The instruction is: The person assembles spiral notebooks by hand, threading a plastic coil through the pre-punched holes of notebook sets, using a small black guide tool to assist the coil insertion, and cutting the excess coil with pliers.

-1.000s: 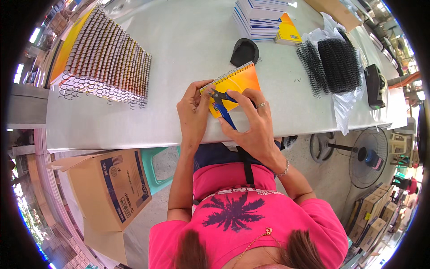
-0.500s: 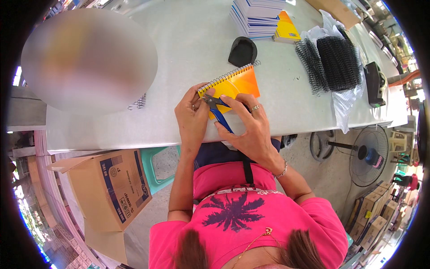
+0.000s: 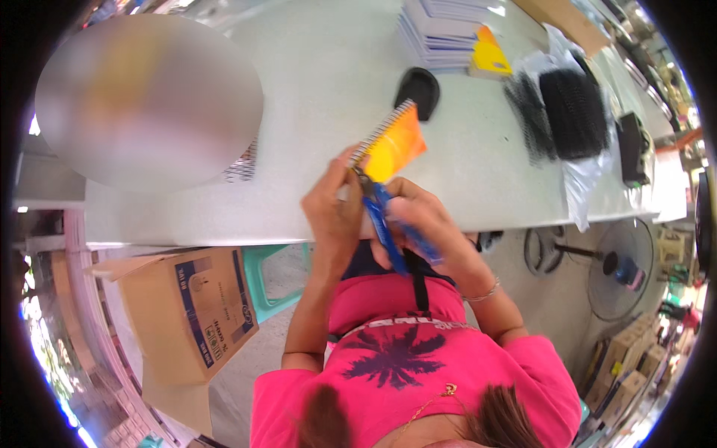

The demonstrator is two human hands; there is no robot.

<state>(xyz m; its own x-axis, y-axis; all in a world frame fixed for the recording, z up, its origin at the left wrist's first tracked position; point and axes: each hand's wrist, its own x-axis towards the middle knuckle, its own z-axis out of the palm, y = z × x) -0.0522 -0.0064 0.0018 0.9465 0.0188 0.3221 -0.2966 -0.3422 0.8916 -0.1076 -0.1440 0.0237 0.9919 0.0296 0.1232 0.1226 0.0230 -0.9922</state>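
Above the table's near edge, my left hand (image 3: 336, 205) grips a small spiral notebook (image 3: 393, 148) with a yellow and orange cover by its lower left end. The wire coil runs along the notebook's upper left edge. In my right hand (image 3: 433, 224) are blue-handled cutting pliers (image 3: 382, 224), smeared by motion. Their dark jaws lie at the notebook's lower coil end, beside my left fingers. Whether the jaws touch the wire is too blurred to tell. A black horseshoe-shaped pad (image 3: 420, 88) lies just beyond the notebook's far end.
Stacked notebooks (image 3: 441, 37) stand at the far side, with a yellow notebook (image 3: 489, 58) beside them. Black wire coils (image 3: 573, 112) lie on plastic at the right. Below the table are a cardboard box (image 3: 194, 313), a green stool (image 3: 261, 287) and a fan (image 3: 620, 261).
The notebook has tilted more steeply, its far end swinging up and left. My right hand and the pliers have moved down and right, the handles now spread wider.
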